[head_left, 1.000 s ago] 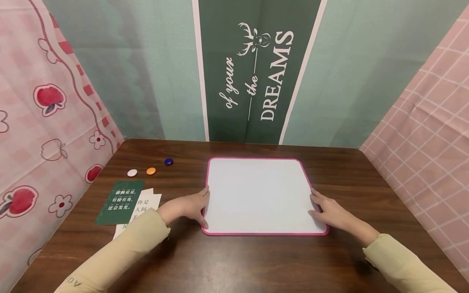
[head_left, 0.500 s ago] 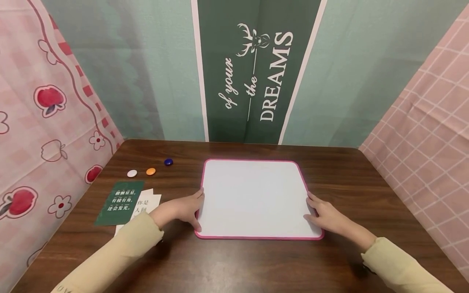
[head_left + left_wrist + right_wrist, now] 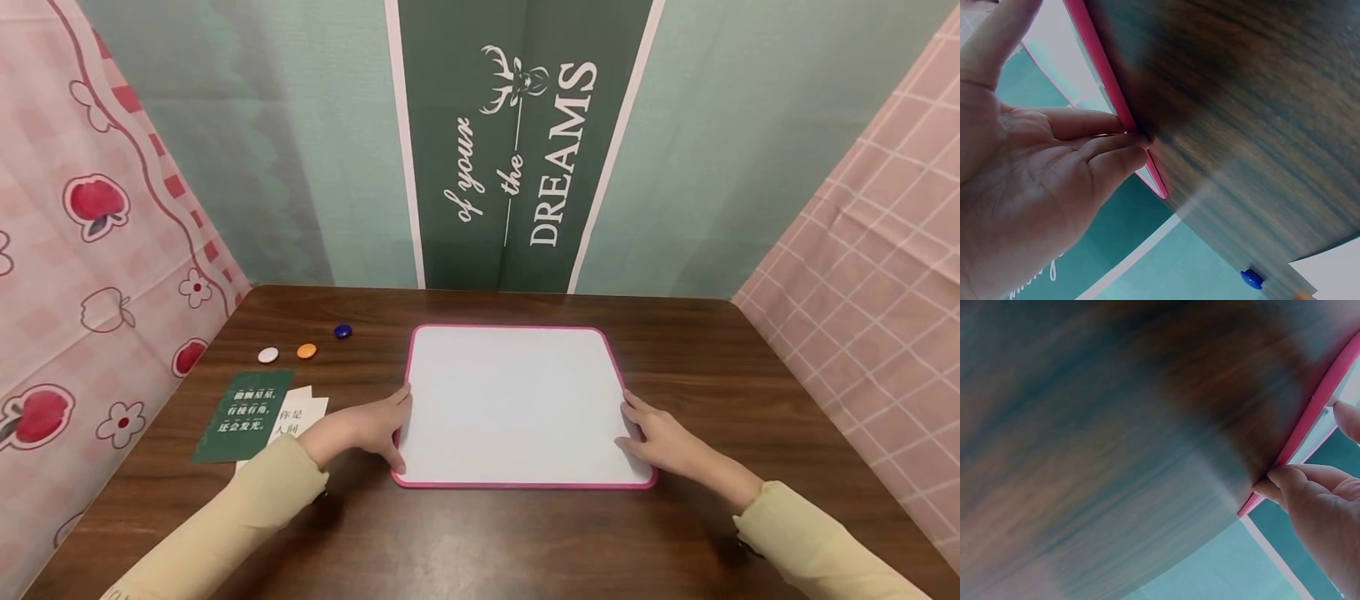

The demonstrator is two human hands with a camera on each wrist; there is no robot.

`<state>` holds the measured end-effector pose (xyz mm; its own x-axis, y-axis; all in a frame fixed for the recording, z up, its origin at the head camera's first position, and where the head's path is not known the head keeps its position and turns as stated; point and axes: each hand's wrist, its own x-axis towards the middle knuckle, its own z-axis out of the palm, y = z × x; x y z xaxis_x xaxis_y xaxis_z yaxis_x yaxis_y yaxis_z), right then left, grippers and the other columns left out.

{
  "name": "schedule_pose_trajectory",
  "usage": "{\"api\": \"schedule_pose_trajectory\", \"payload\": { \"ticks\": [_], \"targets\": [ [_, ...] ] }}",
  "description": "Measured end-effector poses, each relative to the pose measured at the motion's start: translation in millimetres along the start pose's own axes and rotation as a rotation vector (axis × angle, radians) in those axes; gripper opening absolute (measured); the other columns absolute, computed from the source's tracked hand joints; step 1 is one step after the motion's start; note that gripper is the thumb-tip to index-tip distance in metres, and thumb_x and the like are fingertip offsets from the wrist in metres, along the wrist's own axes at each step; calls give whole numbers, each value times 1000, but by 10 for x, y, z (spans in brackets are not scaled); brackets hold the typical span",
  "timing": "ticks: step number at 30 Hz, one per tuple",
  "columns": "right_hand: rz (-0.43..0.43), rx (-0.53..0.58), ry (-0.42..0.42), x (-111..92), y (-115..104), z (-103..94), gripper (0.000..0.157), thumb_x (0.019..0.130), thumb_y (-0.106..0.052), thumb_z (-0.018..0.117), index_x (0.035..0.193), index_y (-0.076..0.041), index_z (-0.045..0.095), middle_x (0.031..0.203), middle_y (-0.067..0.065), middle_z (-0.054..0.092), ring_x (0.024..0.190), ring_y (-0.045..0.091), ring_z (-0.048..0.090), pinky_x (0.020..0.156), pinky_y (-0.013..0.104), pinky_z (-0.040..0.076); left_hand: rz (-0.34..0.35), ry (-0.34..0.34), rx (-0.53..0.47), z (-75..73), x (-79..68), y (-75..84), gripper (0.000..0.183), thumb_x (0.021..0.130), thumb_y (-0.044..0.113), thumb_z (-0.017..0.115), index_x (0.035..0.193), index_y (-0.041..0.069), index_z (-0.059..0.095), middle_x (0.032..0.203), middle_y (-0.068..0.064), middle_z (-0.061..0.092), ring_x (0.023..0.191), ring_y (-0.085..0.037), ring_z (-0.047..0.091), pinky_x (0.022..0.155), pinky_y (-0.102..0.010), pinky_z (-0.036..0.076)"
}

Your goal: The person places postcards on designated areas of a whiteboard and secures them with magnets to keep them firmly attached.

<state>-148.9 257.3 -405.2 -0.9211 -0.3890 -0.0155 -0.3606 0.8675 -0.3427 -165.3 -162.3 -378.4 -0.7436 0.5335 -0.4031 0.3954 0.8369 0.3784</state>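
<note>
A whiteboard [image 3: 517, 404] with a pink rim lies flat on the brown wooden table in the head view, its face blank. My left hand [image 3: 378, 425] holds its left side, thumb near the front corner and fingers along the rim. On the opposite side my right hand [image 3: 660, 437] grips the rim, its thumb over the white face. In the left wrist view the fingertips [image 3: 1138, 150] meet the pink edge close to the tabletop. The right wrist view has the fingers [image 3: 1291, 481] bent at the rim, with the thumb [image 3: 1349, 419] above the board.
At the left lie a green card [image 3: 243, 417] and white cards [image 3: 311, 408] with printed characters, partly hidden by the left sleeve. Behind them are white [image 3: 267, 355], orange [image 3: 307, 351] and blue [image 3: 342, 331] round magnets. Hanging cloths border the table [image 3: 487, 542] at the back and sides.
Both hands have shifted the whiteboard a little to the left and slightly nearer, keeping their places on its sides. The cards and round pieces stay put.
</note>
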Motion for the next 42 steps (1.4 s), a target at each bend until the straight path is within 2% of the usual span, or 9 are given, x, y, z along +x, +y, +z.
{"api": "schedule_pose_trajectory", "payload": {
  "ticks": [7,10,15,21,26,42],
  "targets": [
    [-15,-9,15,26,-21,-21,60,77,-21,70,119,16,50,129,35,40,116,48,42,90,54,39,-1,5,14,6,-12,-16,104,66,33,80,136,-16,21,145,-31,9,134,-36,21,107,-42,23],
    [-28,-9,48,42,-13,-27,59,75,-21,72,118,14,51,127,33,43,113,47,45,88,54,40,-3,6,11,11,-13,-24,103,66,34,80,136,-15,22,146,-31,9,134,-35,21,107,-42,22],
    [-25,15,86,55,52,17,60,79,-23,70,123,10,47,128,29,41,115,44,44,90,55,38,2,10,23,16,-15,-27,104,66,35,80,136,-15,22,145,-31,10,134,-36,21,107,-42,23],
    [23,67,13,69,120,62,72,85,-33,62,136,8,32,141,28,26,127,45,28,97,58,28,-9,5,17,17,-11,-26,104,66,34,80,137,-14,21,146,-30,9,134,-35,21,106,-42,23],
    [39,92,-36,69,140,86,77,88,-40,56,140,7,24,146,27,17,131,45,20,100,58,22,-6,6,17,29,-14,-33,104,66,34,80,137,-14,21,146,-30,10,134,-35,21,106,-42,23],
    [0,93,-45,-55,185,106,81,85,-47,56,139,7,27,147,23,18,130,43,24,99,58,25,-3,10,1,29,-21,-35,104,66,34,80,137,-14,21,146,-30,9,134,-35,20,107,-42,22]
  ]
}}
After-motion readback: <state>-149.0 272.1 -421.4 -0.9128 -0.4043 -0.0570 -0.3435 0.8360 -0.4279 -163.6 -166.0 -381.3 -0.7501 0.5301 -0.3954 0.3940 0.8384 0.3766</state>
